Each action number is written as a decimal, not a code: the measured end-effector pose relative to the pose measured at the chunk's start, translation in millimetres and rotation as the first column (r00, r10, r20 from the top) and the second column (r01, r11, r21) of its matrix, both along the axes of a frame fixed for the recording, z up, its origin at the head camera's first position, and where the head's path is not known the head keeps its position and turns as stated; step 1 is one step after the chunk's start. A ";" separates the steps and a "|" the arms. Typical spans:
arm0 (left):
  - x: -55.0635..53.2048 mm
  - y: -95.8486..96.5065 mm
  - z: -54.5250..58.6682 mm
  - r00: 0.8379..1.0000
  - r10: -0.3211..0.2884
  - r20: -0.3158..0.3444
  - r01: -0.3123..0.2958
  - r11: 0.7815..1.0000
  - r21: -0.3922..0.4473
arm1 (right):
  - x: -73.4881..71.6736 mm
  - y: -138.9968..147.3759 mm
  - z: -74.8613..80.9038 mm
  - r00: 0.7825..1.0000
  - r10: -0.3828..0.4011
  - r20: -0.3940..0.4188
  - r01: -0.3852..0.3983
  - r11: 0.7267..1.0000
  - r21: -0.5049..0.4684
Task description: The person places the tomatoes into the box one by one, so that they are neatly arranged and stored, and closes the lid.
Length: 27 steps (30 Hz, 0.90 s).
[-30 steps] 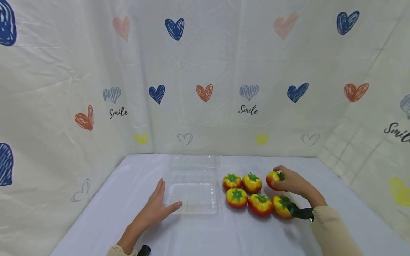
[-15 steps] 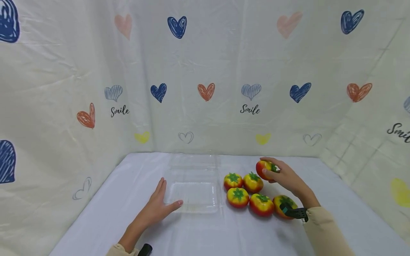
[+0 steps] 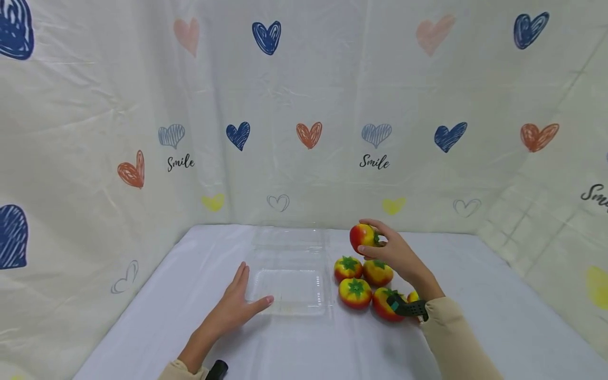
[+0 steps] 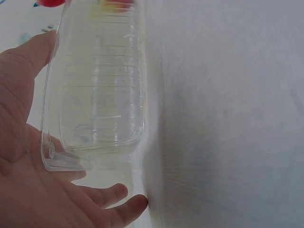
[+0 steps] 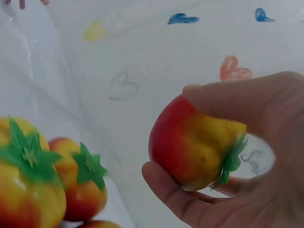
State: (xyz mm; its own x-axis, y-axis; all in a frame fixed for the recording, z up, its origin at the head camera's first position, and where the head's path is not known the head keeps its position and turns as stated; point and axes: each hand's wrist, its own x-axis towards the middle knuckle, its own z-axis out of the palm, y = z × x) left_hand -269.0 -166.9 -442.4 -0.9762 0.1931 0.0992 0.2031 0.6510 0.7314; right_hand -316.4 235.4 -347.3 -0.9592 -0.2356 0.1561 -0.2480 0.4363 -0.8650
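My right hand (image 3: 396, 256) holds a red-and-yellow tomato (image 3: 362, 237) with a green leafy top, lifted above the others. In the right wrist view, the thumb and fingers curl round that tomato (image 5: 190, 147), its green top turned toward the palm. A clear plastic clamshell box (image 3: 291, 310) lies in the middle of the table, its lid (image 3: 290, 238) folded back toward the wall. My left hand (image 3: 233, 306) is at the box's left side, thumb and fingers spread straight. The left wrist view shows the see-through wall (image 4: 99, 95) of the box between thumb and fingers.
Several more tomatoes (image 3: 355, 293) stand in a cluster right of the box on the white tablecloth (image 3: 304, 348). The right wrist, with a dark strap (image 3: 410, 307), overlaps the nearest right ones. A heart-printed curtain (image 3: 304, 179) closes off the back and sides.
My right hand has lifted the tomato and carried it left, from the back right of the cluster to above its back row. The left hand has stayed beside the box.
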 end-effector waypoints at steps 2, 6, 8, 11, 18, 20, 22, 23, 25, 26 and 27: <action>0.3 0.1 0.6 1.000 -0.001 -0.001 0.001 1.000 0.001 | -3.3 -9.9 -0.8 1.000 0.020 0.003 -0.020 1.000 -0.011; 0.0 -0.1 0.1 1.000 -0.003 -0.004 0.003 1.000 0.005 | -7.8 -31.9 -1.9 0.999 0.045 0.014 -0.045 0.999 0.001; -0.3 -0.3 -0.7 1.000 -0.003 -0.006 0.003 1.000 0.005 | -9.6 -43.8 -2.8 0.999 0.048 0.017 -0.048 0.999 0.013; -0.1 0.1 -0.3 1.000 -0.002 -0.009 0.002 1.000 0.007 | -12.1 -62.4 -4.3 0.997 0.073 0.030 -0.073 0.997 0.007; -0.5 2.3 0.8 1.000 0.016 0.014 -0.016 1.000 0.008 | -17.3 -103.7 -14.6 0.997 0.059 0.050 -0.061 0.998 0.031; -0.7 2.5 0.9 0.999 0.024 0.026 -0.024 1.000 0.003 | -17.6 -114.8 -18.2 0.997 0.043 0.062 -0.045 0.999 0.030; -0.6 2.7 1.6 0.999 0.032 0.036 -0.032 0.999 -0.004 | -18.0 -124.2 -21.4 0.996 0.041 0.077 -0.042 0.999 0.018; -0.4 2.6 1.8 0.999 0.036 0.040 -0.036 0.999 -0.006 | -18.0 -128.3 -22.9 0.996 0.047 0.082 -0.047 0.999 0.005; -0.3 2.4 2.1 0.998 0.038 0.043 -0.038 0.999 -0.006 | -17.8 -135.3 -24.9 0.994 0.062 0.090 -0.061 0.998 -0.016; -0.6 2.4 2.0 0.998 0.040 0.045 -0.039 0.999 -0.005 | -18.3 -138.2 -26.7 0.994 0.071 0.089 -0.069 0.997 -0.022; -0.6 2.5 2.2 0.998 0.041 0.047 -0.041 0.999 -0.005 | -18.6 -140.9 -28.1 0.993 0.083 0.085 -0.081 0.996 -0.024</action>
State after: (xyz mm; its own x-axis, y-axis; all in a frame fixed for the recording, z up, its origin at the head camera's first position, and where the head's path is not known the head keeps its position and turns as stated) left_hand -269.7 -164.4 -440.2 -0.9868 0.1530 0.0527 0.1418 0.6607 0.7371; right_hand -335.0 94.5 -375.4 -0.9469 -0.3113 0.0798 -0.2067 0.3998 -0.8930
